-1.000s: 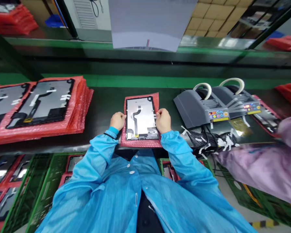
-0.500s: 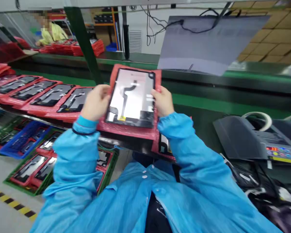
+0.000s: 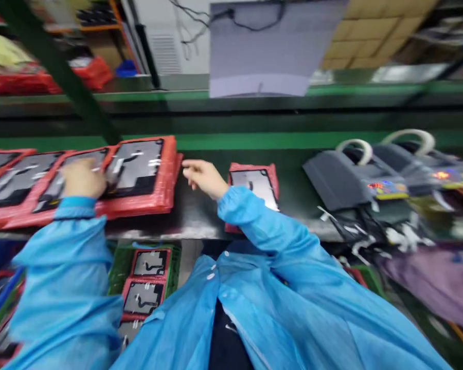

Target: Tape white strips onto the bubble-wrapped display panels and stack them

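Note:
My left hand (image 3: 83, 177) rests on a row of dark screen panels in red bubble wrap (image 3: 139, 174) at the left of the bench. It is smeared by motion, so its fingers are unclear. My right hand (image 3: 202, 177) hovers over the dark bench top just right of that row, fingers stretched out, holding nothing. Another panel on red wrap (image 3: 254, 182) lies right behind my right forearm.
Two grey tape dispensers (image 3: 343, 177) with white tape rolls stand at the right, with cables and tape scraps in front. A co-worker's purple sleeve (image 3: 435, 277) is at the lower right. Green crates with more panels (image 3: 146, 282) sit below the bench.
The panel I held up in both hands is no longer in them. Both hands have moved left, the left one onto the row of panels. The view swung back down.

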The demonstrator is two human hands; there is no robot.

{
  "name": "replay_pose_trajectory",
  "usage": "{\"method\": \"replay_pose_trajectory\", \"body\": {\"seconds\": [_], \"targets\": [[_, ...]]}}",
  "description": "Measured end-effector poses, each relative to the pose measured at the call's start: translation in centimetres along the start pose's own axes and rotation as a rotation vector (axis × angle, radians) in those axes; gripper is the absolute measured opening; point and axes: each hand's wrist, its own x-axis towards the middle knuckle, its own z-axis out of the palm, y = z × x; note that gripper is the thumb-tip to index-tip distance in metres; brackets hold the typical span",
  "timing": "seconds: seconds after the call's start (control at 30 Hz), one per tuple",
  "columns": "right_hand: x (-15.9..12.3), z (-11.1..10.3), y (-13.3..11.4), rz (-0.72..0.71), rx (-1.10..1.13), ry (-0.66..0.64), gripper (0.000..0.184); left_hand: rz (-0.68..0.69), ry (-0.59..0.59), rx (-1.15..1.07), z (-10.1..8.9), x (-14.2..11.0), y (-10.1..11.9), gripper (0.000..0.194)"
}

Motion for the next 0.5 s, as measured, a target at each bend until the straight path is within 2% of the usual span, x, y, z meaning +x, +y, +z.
{"method": "replay_pose_trajectory", "body": {"seconds": [0.03, 0.07, 0.1, 0.13, 0.17, 0.23, 0.27, 0.3, 0.37, 0.43, 0.5], "targets": [[-3.3, -2.2, 0.4, -0.002, 0.001, -0.047, 0.031, 0.093, 0.103, 0.018, 0.0, -0.6, 1.3, 0.044], [-6.7, -4.6, 1.0, 0.015, -0.015, -0.023, 0.033, 0.193, 0.192, -0.011, 0.3, -1.5, 3.1, 0.044], [-10.1, -7.1, 1.5, 0.046, -0.037, 0.075, 0.033, 0.302, 0.239, -0.071, 0.9, -2.6, 5.3, 0.042], [-13.5, -9.8, 2.1, 0.087, -0.055, 0.243, 0.034, 0.426, 0.225, -0.155, 1.8, -3.8, 7.8, 0.039], [-16.7, -12.5, 2.7, 0.116, -0.065, 0.458, 0.036, 0.525, 0.156, -0.228, 3.0, -5.2, 10.4, 0.034], [-21.9, -17.8, 3.6, 0.086, -0.074, 0.942, 0.04, 0.646, -0.052, -0.316, 6.1, -7.7, 15.4, 0.029], [-23.9, -20.2, 3.8, 0.052, -0.07, 1.141, 0.041, 0.666, -0.149, -0.329, 8.0, -8.7, 17.6, 0.031], [-25.4, -22.4, 3.8, 0.02, -0.059, 1.296, 0.042, 0.667, -0.232, -0.326, 9.9, -9.4, 19.4, 0.033], [-26.9, -25.9, 3.6, 0.008, -0.01, 1.451, 0.042, 0.634, -0.348, -0.288, 13.7, -10.2, 21.7, 0.038], [-26.6, -28.3, 3.2, 0.057, 0.055, 1.457, 0.04, 0.593, -0.404, -0.243, 16.6, -10.4, 22.6, 0.042], [-25.4, -30.0, 3.0, 0.1, 0.099, 1.402, 0.04, 0.561, -0.424, -0.225, 18.3, -10.5, 22.5, 0.044]]}}
